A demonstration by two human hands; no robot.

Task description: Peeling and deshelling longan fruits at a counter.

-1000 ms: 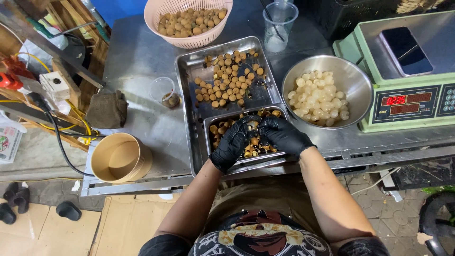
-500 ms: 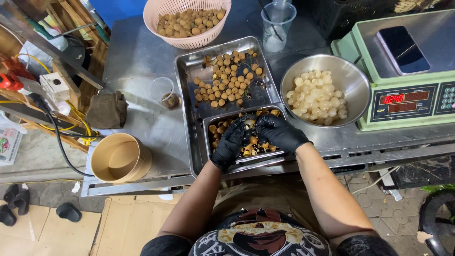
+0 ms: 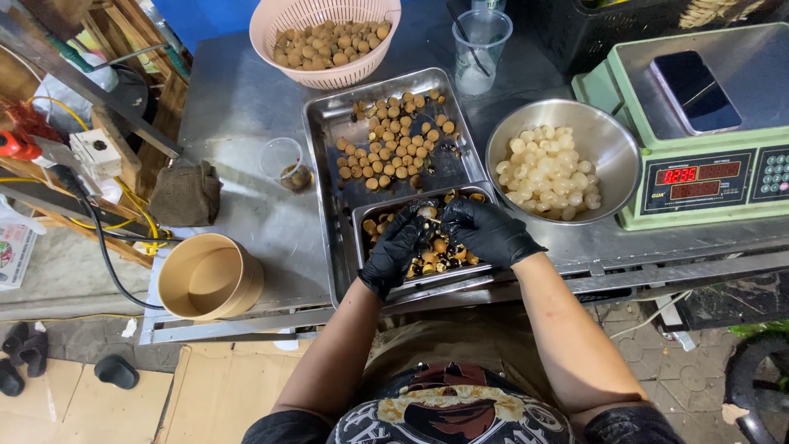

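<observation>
Over the steel table (image 3: 238, 107), beside the big tray (image 3: 329, 131) of brown fruits (image 3: 394, 144): left hand (image 3: 396, 251) and right hand (image 3: 486, 233), black-gloved, as before above the small tray (image 3: 374, 215), fingertips pinched together on one fruit (image 3: 427, 211); scarcely moved since a second earlier, peeling apparently ongoing.

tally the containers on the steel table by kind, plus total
Metal trays: 2, the large tray and the small tray under the left hand and right hand
Metal bowl: 1
Pink basket: 1
Clear plastic cups: 2, tall cup and short cup
Paper bowl: 1
Total: 7
</observation>
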